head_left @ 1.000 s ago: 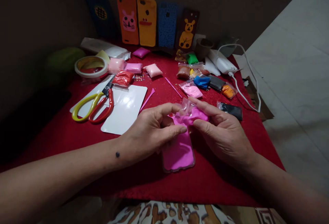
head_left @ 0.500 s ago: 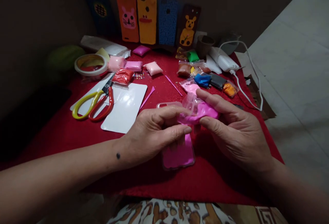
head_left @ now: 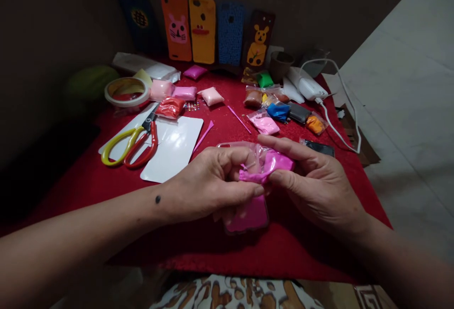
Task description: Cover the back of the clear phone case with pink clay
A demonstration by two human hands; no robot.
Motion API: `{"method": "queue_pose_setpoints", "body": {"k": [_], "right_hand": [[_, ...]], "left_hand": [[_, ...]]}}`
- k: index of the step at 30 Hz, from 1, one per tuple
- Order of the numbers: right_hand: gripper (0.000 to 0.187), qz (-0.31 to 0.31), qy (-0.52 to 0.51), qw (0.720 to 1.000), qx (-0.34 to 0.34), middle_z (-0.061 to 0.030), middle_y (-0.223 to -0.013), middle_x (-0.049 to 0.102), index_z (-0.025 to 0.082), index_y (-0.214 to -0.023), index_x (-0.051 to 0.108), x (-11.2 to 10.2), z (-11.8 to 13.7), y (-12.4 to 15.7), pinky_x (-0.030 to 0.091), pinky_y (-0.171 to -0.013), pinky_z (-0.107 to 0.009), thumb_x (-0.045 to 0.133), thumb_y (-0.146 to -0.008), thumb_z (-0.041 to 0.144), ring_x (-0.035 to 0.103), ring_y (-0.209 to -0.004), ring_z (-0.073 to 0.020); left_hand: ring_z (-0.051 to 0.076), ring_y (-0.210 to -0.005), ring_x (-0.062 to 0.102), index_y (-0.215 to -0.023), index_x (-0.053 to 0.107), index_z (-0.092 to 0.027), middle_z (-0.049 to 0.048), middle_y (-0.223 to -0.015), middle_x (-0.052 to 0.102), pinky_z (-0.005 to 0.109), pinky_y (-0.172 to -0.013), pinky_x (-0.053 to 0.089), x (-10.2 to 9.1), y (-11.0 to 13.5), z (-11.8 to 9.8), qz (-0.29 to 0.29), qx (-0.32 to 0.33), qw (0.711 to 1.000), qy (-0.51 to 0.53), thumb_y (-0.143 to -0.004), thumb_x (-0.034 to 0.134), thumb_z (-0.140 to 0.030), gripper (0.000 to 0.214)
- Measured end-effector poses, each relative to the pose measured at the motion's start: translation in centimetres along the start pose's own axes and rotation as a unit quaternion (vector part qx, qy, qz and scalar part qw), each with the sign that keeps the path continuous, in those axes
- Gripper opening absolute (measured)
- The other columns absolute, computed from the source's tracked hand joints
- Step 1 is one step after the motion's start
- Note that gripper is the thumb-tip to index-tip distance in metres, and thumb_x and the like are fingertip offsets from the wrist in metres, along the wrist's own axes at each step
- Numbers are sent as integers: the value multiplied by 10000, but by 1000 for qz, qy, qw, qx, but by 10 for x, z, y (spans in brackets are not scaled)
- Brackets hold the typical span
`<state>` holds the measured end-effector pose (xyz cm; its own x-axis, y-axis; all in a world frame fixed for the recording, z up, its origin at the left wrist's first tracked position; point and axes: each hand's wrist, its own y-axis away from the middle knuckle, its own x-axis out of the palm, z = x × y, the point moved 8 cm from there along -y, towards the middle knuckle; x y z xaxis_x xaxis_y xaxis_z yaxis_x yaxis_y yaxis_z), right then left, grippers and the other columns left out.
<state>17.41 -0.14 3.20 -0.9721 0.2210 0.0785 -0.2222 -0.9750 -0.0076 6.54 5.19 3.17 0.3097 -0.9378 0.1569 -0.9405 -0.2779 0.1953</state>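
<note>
Both of my hands pinch a small clear plastic bag of bright pink clay point(head_left: 269, 163) just above the red cloth point(head_left: 88, 191). My left hand point(head_left: 209, 184) grips its left end between thumb and curled fingers. My right hand point(head_left: 315, 184) holds its right end with thumb and forefinger. Under my hands lies a clear phone case filled with pink clay point(head_left: 248, 217), its upper part hidden by my fingers.
Yellow-and-red scissors point(head_left: 131, 141) lie on white cards point(head_left: 173, 150). A tape roll point(head_left: 126, 91), several small clay bags point(head_left: 264, 124), thin pink tools point(head_left: 238, 119) and a white charger with cable point(head_left: 308, 87) lie around. Decorated phone cases point(head_left: 202, 30) lean against the back wall.
My hands have drawn closer together and lowered slightly with the clay bag. My left fingers have curled tighter on its end, and the bag looks more squeezed.
</note>
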Motion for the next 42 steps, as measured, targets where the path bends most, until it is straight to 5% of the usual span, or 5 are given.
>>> {"method": "queue_pose_setpoints", "body": {"k": [11,17,26,32,42], "right_hand": [[391,22,31,999,-31,40,-1157,718,391,-1175,730,9,8,7,501,-900,-234,778,-833,210,658,-962,-107],[363,39,-77,996,34,32,-1186,721,383,-1162,732,11,-9,3,527,-698,-194,764,-845,208,644,-695,-50],[371,6,-105,994,30,44,-852,746,347,-1138,744,-1,-10,-2,555,-738,-242,797,-804,193,645,-659,-85],[370,27,-129,988,76,-12,-1084,762,309,-1127,752,4,-15,-2,550,-662,-231,822,-775,221,643,-663,-88],[233,42,-229,964,127,-33,-896,758,219,-1041,786,12,-20,-4,494,-524,-165,780,-809,217,621,-623,-77]], "left_hand": [[27,-326,413,-793,497,-195,-79,-489,553,74,-316,338,-1,10,-2,99,-66,993,1,-868,619,-197,143],[22,-334,484,-861,532,-186,-63,-586,634,80,-363,405,-5,5,-3,62,-13,998,13,-904,577,-143,75],[78,-461,623,-979,529,-191,-36,-644,672,124,-439,495,-18,0,4,29,-15,998,48,-888,651,-166,154],[103,-505,668,-1071,575,-188,14,-744,725,155,-467,535,-18,-2,5,48,-4,996,68,-946,610,-239,139],[80,-465,633,-1015,611,-177,12,-703,718,137,-447,512,-20,-4,9,11,-15,996,91,-977,539,-229,97]]}}
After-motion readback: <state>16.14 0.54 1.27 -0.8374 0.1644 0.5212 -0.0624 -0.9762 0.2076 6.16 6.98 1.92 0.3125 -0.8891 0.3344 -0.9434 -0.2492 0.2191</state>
